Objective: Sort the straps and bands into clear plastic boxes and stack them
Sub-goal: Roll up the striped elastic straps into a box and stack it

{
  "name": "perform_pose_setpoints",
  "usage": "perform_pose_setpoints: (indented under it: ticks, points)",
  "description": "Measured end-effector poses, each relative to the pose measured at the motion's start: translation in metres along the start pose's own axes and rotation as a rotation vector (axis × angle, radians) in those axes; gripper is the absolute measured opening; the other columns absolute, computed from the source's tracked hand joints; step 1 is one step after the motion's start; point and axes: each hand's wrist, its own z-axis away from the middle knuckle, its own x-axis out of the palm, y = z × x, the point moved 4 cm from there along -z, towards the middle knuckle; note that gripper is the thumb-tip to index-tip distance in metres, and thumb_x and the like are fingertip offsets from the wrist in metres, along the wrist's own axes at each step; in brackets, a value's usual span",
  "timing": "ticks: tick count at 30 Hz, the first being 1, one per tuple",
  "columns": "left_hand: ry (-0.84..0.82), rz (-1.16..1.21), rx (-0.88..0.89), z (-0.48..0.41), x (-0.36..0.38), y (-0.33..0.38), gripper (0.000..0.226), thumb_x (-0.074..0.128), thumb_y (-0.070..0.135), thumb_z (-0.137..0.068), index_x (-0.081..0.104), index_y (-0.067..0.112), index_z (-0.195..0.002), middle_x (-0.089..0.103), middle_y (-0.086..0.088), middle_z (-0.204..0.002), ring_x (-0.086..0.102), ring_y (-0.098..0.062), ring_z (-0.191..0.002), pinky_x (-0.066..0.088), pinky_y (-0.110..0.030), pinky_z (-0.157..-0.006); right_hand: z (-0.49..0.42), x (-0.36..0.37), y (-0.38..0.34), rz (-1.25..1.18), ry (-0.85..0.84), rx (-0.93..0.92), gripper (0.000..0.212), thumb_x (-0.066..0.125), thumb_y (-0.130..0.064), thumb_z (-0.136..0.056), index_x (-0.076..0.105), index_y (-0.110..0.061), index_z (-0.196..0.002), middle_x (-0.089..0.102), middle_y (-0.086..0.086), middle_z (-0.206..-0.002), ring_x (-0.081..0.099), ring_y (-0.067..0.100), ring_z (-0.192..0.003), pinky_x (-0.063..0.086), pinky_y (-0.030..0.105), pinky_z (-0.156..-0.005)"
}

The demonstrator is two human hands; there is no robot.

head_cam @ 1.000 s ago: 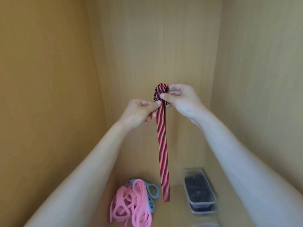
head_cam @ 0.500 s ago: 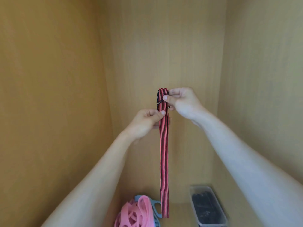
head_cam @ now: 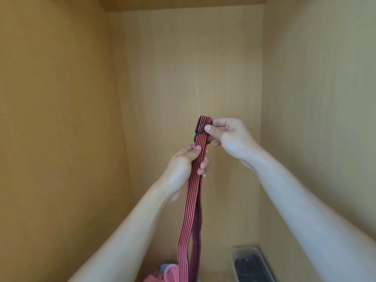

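A red-and-black striped strap (head_cam: pixel 192 202) hangs doubled in front of me inside a wooden cabinet. My right hand (head_cam: pixel 228 135) pinches its top end, where a black buckle and a dark metal hook show. My left hand (head_cam: pixel 186 162) grips the strap a little lower, thumb on its front face. The strap's two layers part near the bottom and run out of the frame. A clear plastic box (head_cam: pixel 251 264) holding dark straps sits at the bottom right. Pink bands (head_cam: pixel 162 275) and a bit of a blue band (head_cam: pixel 163 267) lie at the bottom edge.
Wooden cabinet walls close in on the left (head_cam: pixel 57 119), back (head_cam: pixel 193 68) and right (head_cam: pixel 321 98), with the cabinet ceiling visible at the top. The floor of the cabinet is mostly out of view.
My left hand has slid down the strap, away from the right hand. The view has tilted upward, so the box and bands have dropped to the bottom edge. The strap's layers now gape apart low down.
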Motion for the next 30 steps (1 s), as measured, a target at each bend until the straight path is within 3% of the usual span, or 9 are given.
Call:
perform_pose_setpoints:
  ticks: [3,7,11,15,17,22,26,28,30]
  points:
    - [0.013,-0.075,-0.021,0.001,-0.001,0.0,0.035,0.035,0.02,-0.109,0.066,0.004,-0.104,0.046,0.001,-0.057,0.037,-0.014,-0.048,0.039,-0.03,-0.057,0.002,0.0,0.0,0.009,-0.006,0.004,0.02,0.061,-0.012,-0.099,0.072,-0.02,-0.085,0.074,-0.011,-0.073,0.068,0.002,-0.068,0.047,0.015,-0.059]
    - [0.048,-0.137,-0.021,0.004,-0.003,-0.001,0.034,0.037,0.021,-0.109,0.065,0.003,-0.105,0.047,0.003,-0.056,0.037,-0.011,-0.047,0.037,-0.029,-0.056,0.004,0.003,0.003,0.021,-0.024,-0.009,0.021,0.06,-0.011,-0.099,0.073,-0.021,-0.085,0.076,-0.007,-0.077,0.07,0.004,-0.072,0.047,0.022,-0.066]
    - [0.116,-0.142,-0.007,0.005,-0.009,0.001,0.032,0.039,0.022,-0.108,0.065,0.003,-0.102,0.052,0.0,-0.058,0.04,-0.013,-0.048,0.038,-0.03,-0.057,0.009,0.011,-0.002,-0.007,-0.024,-0.108,0.026,0.067,-0.004,-0.093,0.073,-0.027,-0.085,0.076,-0.011,-0.077,0.069,0.0,-0.074,0.049,0.016,-0.071]
    - [0.144,-0.12,0.002,0.004,-0.015,0.002,0.033,0.042,0.024,-0.107,0.067,0.005,-0.097,0.06,-0.005,-0.067,0.048,-0.017,-0.053,0.04,-0.03,-0.059,0.019,0.018,-0.003,-0.082,-0.067,-0.169,0.033,0.071,0.007,-0.086,0.074,-0.026,-0.083,0.076,0.011,-0.082,0.067,0.024,-0.066,0.058,0.028,-0.065]
    - [0.111,-0.095,0.014,0.003,-0.016,0.002,0.032,0.044,0.024,-0.106,0.068,0.004,-0.098,0.061,-0.006,-0.069,0.048,-0.017,-0.055,0.042,-0.029,-0.06,0.021,0.018,-0.004,-0.106,-0.074,-0.166,0.029,0.073,0.007,-0.084,0.073,-0.021,-0.088,0.075,0.009,-0.08,0.065,0.029,-0.06,0.057,0.034,-0.064]
    - [0.024,-0.043,0.01,0.0,-0.013,0.001,0.032,0.041,0.022,-0.108,0.066,0.003,-0.1,0.052,-0.002,-0.063,0.042,-0.013,-0.05,0.043,-0.028,-0.057,0.021,0.01,-0.009,-0.09,-0.035,-0.199,0.029,0.076,0.003,-0.083,0.073,-0.026,-0.084,0.077,0.003,-0.077,0.07,0.012,-0.061,0.054,0.02,-0.063]
    - [-0.008,0.077,-0.083,0.0,-0.006,0.003,0.027,0.036,0.019,-0.107,0.058,0.004,-0.104,0.043,-0.001,-0.062,0.038,-0.014,-0.05,0.038,-0.029,-0.055,0.023,0.01,-0.008,-0.01,0.009,-0.267,0.029,0.076,0.0,-0.083,0.073,-0.029,-0.085,0.077,-0.001,-0.082,0.071,0.009,-0.07,0.056,0.023,-0.07]
    - [-0.088,0.21,-0.128,0.003,-0.003,0.007,0.025,0.031,0.024,-0.102,0.049,0.009,-0.11,0.038,-0.001,-0.066,0.034,-0.014,-0.055,0.035,-0.03,-0.058,0.028,0.014,-0.012,0.143,0.04,-0.374,0.026,0.075,-0.002,-0.084,0.073,-0.027,-0.09,0.074,-0.006,-0.09,0.072,0.009,-0.08,0.057,0.024,-0.077]
    - [-0.155,0.304,-0.142,0.009,-0.002,0.014,0.039,0.029,0.04,-0.097,0.044,0.009,-0.115,0.035,-0.003,-0.071,0.031,-0.016,-0.061,0.034,-0.032,-0.062,0.034,0.018,-0.014,0.205,0.018,-0.448,0.023,0.07,-0.002,-0.087,0.073,-0.023,-0.094,0.066,-0.009,-0.1,0.073,0.008,-0.076,0.059,0.021,-0.066]
